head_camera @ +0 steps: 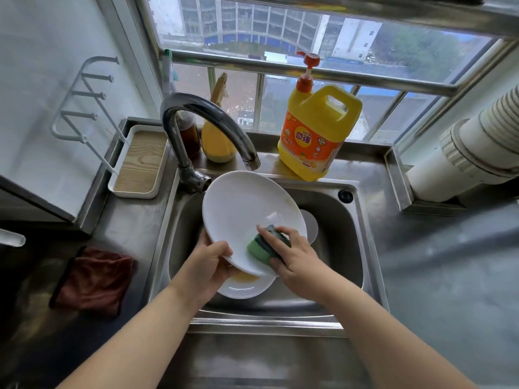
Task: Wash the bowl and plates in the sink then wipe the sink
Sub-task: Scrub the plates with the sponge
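Scrubbing is in hand: the left hand (213, 262) grips the tilted plate (247, 214) by its near rim above the sink (362, 220), while the right hand (292, 254) presses a clutched sponge (265, 244) against its face. Next, likely rinsing under the faucet (207, 127); another soiled dish (244, 284) waits beneath.

I hold a plate (247, 209) tilted over the sink (348, 248), under the tap (202, 122) at 11 o'clock. Another plate (244, 287) lies in the sink below it. The detergent jug (317, 130) stands behind at 1 o'clock; a cloth (95, 276) lies on the surface (449, 262) at 9 o'clock.
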A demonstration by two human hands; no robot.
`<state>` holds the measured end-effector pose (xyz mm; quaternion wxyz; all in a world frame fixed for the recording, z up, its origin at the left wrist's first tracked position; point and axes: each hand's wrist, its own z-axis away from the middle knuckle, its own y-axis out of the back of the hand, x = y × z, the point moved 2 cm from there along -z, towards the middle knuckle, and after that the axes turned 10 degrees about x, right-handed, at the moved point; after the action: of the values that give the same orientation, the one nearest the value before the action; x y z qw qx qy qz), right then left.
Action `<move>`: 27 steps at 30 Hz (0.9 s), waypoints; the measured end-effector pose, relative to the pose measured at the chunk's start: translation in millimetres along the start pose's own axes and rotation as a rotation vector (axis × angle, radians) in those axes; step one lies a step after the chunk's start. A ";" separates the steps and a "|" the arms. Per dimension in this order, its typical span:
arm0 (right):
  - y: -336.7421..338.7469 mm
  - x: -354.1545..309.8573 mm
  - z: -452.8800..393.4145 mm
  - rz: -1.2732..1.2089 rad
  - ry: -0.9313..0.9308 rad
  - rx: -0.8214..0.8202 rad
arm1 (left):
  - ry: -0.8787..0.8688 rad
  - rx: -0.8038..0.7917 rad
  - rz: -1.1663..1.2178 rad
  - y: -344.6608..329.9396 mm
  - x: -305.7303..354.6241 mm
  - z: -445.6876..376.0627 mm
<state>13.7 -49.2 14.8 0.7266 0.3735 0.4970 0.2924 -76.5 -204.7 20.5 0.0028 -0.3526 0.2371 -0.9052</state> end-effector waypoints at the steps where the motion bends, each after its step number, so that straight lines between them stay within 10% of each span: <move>1: 2.9 4.2 -2.5 0.039 -0.017 -0.022 | 0.005 -0.002 -0.006 0.8 1.2 0.3; 18: -28.5 -32.8 16.8 -0.299 -0.045 0.187 | -0.018 -0.031 -0.144 -4.7 2.2 7.0; 27: 9.2 27.3 -8.5 0.030 -0.205 0.200 | 0.021 -0.019 -0.047 2.1 9.3 4.1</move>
<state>14.4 -20.3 6.8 0.7283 0.4792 0.4413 0.2126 -81.2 -210.0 28.1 -0.0243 -0.3487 0.2375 -0.9063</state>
